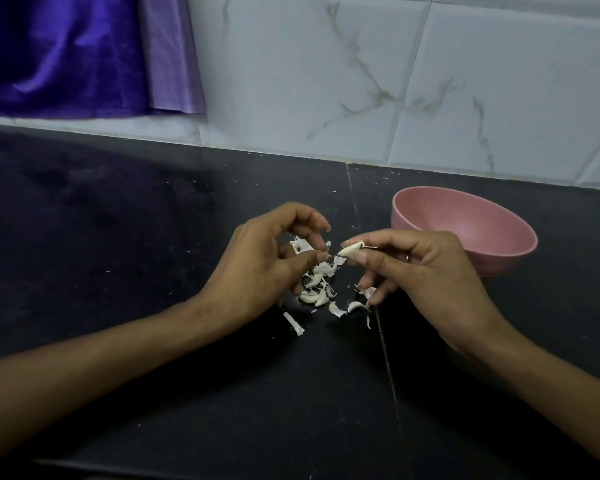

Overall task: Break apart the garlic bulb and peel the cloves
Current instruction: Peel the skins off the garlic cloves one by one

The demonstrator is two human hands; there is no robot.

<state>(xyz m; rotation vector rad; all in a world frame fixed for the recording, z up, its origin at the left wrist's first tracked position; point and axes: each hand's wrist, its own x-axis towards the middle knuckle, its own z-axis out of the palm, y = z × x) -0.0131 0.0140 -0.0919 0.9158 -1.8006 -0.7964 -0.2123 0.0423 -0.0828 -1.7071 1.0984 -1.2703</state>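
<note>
I see the garlic clove (pixel 351 250) pinched between the thumb and forefinger of the right hand (pixel 420 271), raised above the worktop (pixel 118 237) with its pale tip pointing toward the left hand (pixel 274 261). I judge it is held high and end-on so the other hand can pick off the last skin. The left hand grips nothing I can make out; its fingers are curled loosely, thumb and fingertips close beside the clove's tip. Under both hands lies a heap of skins (pixel 317 285), seemingly with cloves mixed in; I cannot tell how many are peeled. I take it the heap sits there because the peel simply drops from the hands. A pink bowl (pixel 465 223) stands just behind the right hand, near enough to take finished cloves, though its visible inside shows none. Both forearms reach in from the near edge, wrists lifted, and the right hand's lower fingers hang down toward the worktop.
</note>
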